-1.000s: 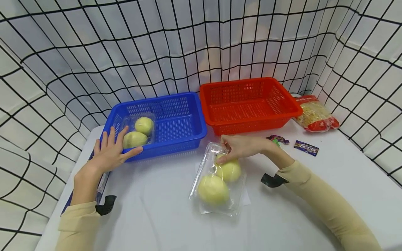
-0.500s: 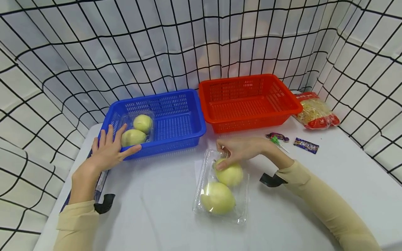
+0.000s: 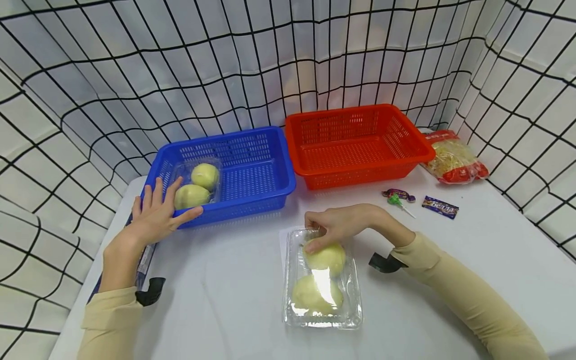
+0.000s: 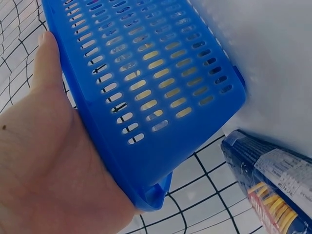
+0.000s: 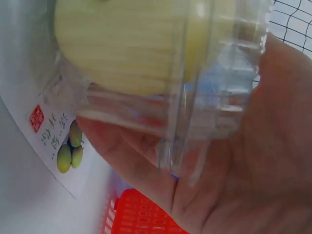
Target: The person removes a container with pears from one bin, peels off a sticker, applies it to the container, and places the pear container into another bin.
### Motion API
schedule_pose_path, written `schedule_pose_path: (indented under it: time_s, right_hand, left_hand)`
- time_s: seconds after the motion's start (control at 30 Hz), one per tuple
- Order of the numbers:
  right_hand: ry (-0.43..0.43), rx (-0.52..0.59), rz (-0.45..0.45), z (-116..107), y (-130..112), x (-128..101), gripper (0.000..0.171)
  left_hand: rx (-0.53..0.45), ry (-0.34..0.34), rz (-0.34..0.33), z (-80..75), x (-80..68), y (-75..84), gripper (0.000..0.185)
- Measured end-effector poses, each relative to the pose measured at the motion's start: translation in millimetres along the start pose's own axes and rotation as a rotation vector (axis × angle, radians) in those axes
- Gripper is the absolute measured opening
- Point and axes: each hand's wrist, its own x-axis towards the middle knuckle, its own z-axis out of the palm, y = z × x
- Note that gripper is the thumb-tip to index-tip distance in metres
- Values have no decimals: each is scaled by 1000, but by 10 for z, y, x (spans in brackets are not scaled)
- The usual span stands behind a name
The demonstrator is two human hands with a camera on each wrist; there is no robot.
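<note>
On the tabletop (image 3: 234, 280) our right hand (image 3: 344, 225) pinches the fruit box (image 3: 321, 280); our left hand (image 3: 155, 217), fingers straight, steadies the blue basket (image 3: 252, 172); that slick plastic could slip.

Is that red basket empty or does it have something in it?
Empty: the red basket shows only its bare perforated floor in the head view, with nothing inside.

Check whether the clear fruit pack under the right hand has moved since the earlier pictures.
Yes. The clear fruit pack has swung square and slid nearer the viewer, away from the red basket.
</note>
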Motion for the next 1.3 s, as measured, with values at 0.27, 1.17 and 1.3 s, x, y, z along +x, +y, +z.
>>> schedule_pose_path:
  time_s: [0.27,1.17,1.3]
  right_hand:
    - [32,9,-59,-58,48,-9,28]
    - [159,-43,-200,-19,479,315,19]
    - [187,-45,-212,4,478,340,13]
  left_hand:
    - [-7,9,20,-15,-19,37,106]
    - [-419,-363,546,812,-228,1520,83]
    - [-425,-423,537,832,-225,1524,90]
